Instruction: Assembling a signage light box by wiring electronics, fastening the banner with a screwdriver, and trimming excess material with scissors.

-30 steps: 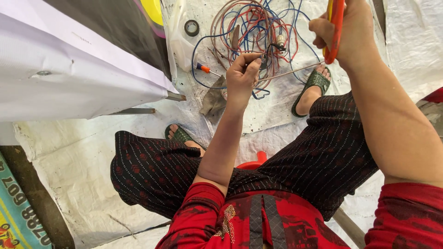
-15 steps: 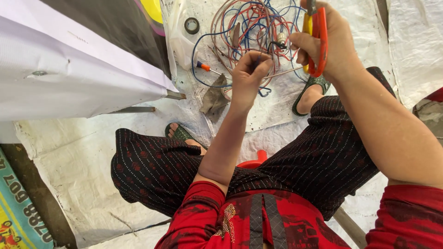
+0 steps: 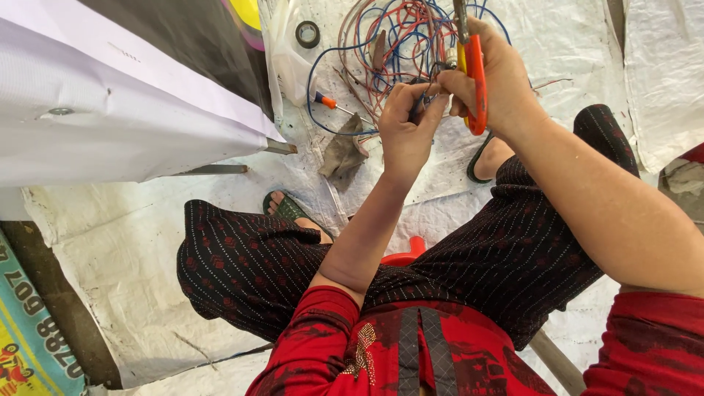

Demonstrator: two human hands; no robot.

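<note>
Here the left hand (image 3: 405, 128) is pinching the end of a thin wire (image 3: 424, 103) between thumb and fingertips, closed on it. Just beside it, touching at the fingertips, the right hand (image 3: 499, 81) is gripping orange-handled pliers (image 3: 475, 77), fingers wrapped shut round the handles, the metal nose pointing away from the person. The wire is sitting between the two hands, raised above the floor. It is looking light and springy, likely slippery in its plastic coat, so a hold close to the end should be steadying it best. Beyond the hands, a tangle of red and blue wires (image 3: 396, 40) is lying on the white sheet (image 3: 147, 242). To the left of the hands are lying a small orange-handled screwdriver (image 3: 326, 101), a roll of black tape (image 3: 307, 34) and a crumpled rag (image 3: 341, 150).
</note>
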